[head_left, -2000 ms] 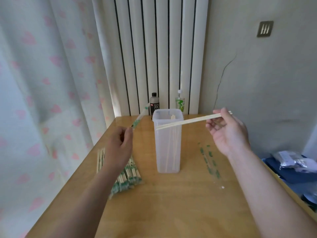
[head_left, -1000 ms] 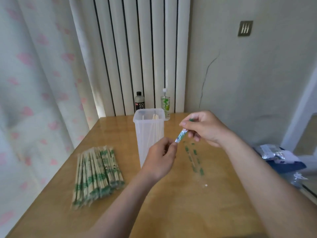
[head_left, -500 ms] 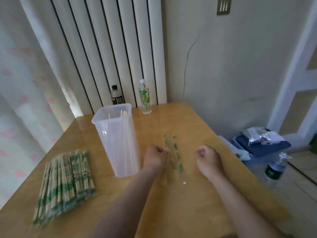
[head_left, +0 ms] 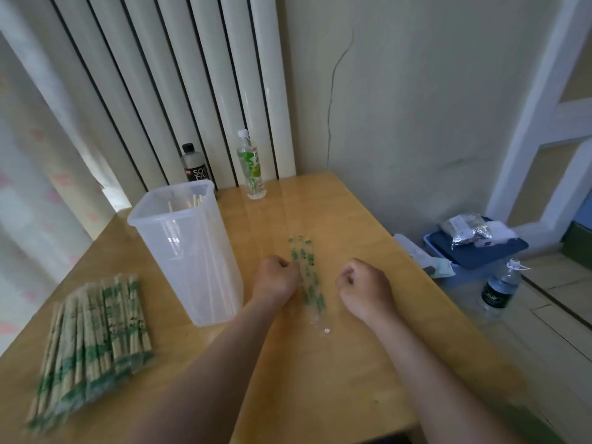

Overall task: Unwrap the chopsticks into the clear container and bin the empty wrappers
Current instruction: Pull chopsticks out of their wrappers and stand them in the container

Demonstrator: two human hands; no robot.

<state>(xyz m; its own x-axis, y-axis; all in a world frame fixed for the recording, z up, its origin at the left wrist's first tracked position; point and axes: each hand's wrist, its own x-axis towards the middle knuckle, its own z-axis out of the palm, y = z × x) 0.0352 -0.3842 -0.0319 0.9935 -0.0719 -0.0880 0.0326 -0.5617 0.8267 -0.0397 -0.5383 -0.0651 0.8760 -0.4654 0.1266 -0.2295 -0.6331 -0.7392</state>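
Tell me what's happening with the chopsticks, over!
Left hand curled beside empty wrappers, grip unclear; right hand curled, empty. Some chopsticks in container; wrapped pile waiting. Nothing blocking.

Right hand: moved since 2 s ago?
Yes. The right hand dropped from rim height of the clear container to the table, beside the empty wrappers.

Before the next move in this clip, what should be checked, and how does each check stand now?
1. Unwrapped chopsticks inside the clear container: ok.
2. Empty wrappers binned: not ok, they lie on the table between the hands.
3. Bin located: cannot tell, none plainly in view.
4. Left hand free: cannot tell, its curled fingers meet the wrappers' edge.
5. Right hand free: ok, curled, holding nothing.
6. Wrapped chopsticks within reach: ok, piled left of the container.
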